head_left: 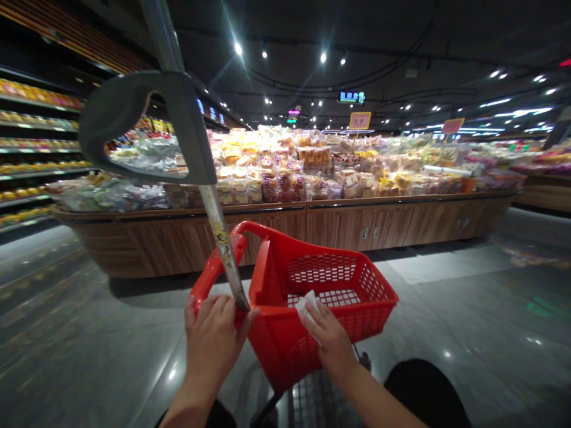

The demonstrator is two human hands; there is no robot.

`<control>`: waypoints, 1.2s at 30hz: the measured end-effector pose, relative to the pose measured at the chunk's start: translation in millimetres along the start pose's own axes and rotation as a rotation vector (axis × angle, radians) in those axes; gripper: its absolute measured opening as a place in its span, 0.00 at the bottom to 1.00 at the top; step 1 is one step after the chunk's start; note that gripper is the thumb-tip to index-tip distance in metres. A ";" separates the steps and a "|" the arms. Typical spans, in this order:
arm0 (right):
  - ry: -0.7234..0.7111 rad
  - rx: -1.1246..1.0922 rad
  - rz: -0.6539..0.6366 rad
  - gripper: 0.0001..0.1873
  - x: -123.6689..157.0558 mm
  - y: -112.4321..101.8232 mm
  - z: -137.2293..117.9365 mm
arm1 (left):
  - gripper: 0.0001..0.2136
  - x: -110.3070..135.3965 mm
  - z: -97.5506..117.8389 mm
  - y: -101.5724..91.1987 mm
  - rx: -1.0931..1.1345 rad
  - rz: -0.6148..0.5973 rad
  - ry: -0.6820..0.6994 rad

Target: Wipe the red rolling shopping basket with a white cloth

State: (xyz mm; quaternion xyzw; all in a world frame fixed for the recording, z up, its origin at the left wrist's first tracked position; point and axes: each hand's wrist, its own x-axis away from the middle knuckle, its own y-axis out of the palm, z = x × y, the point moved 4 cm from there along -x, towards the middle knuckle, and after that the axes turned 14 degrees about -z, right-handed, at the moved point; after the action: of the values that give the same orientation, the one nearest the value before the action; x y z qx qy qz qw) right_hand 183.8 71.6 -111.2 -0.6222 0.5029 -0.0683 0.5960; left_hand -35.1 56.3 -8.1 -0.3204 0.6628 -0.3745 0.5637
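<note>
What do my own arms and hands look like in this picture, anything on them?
Your left forearm and right forearm are bare as far as the view shows, with no sleeves visible. Your left hand and right hand are ungloved, and I can't make out any ring, watch or bracelet.

Round white spotlights [238, 49] are glaring from the dark ceiling [379, 27], some throwing starburst streaks. Their light is whitening clear-wrapped packaged goods [276, 151] above the front edge of the long wood-grain counter [254, 233], and shadow is pooling beneath its lower left corner. The glossy gray tile floor [134, 333] is reflecting white glints. The red plastic cart basket [277, 336] is showing fairly crisply, while wide-angle distortion is bending the counter's ends and blur is softening tiered shelves [40, 149] beyond its left end.
</note>
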 end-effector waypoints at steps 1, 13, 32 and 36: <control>-0.025 -0.015 0.007 0.37 -9.6 0.8 -10.6 | 0.13 -0.8 0.4 -1.2 0.002 -0.010 -0.007; 0.177 -0.054 0.000 0.35 -12.8 -12.7 18.1 | 0.12 -11.3 -13.8 2.8 0.027 -0.045 -0.008; 0.139 -0.382 -0.082 0.03 -42.9 -17.0 -9.1 | 0.11 -17.3 -12.7 0.4 0.094 -0.088 -0.001; 0.049 -0.373 -0.180 0.08 -50.9 -23.0 -2.5 | 0.11 -17.6 -13.4 0.5 0.089 -0.090 -0.010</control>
State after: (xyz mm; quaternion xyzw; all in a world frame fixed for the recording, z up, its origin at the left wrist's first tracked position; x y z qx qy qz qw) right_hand 169.9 100.9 -65.7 -0.7625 0.4634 -0.0420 0.4495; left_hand -45.6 73.3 1.6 -0.3266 0.6274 -0.4270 0.5633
